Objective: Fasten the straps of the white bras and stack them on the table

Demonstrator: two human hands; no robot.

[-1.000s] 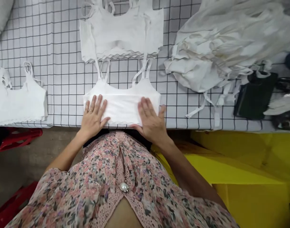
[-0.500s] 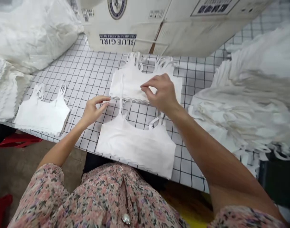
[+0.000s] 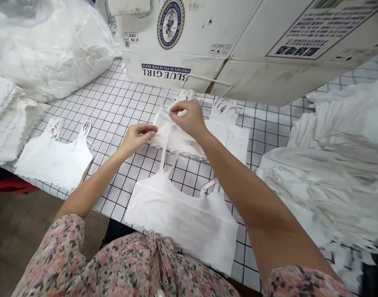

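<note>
A white strappy crop top [image 3: 182, 218] lies flat in front of me, its left strap [image 3: 166, 146] stretched straight up over a pile of similar white tops [image 3: 227, 134]. My right hand [image 3: 189, 117] is closed in a pinch at the upper end of that strap, above the pile. At the pile's left edge is my left hand [image 3: 137, 138], thumb and fingertips drawn together; whatever they may grip is too small to make out. The near top's right strap [image 3: 209, 187] lies loosely curled.
A white cardboard beer box [image 3: 182, 66] stands behind the pile. Another white top [image 3: 54, 159] lies at the left, near folded white fabric [image 3: 12, 119] and a plastic bag [image 3: 52, 49]. A large heap of white garments [image 3: 337, 177] covers the right side of the grid-patterned table [image 3: 111, 181].
My right hand has moved left to the strap's upper end. My left hand has moved right to the pile's edge, its fingers closer together. The view has shifted slightly.
</note>
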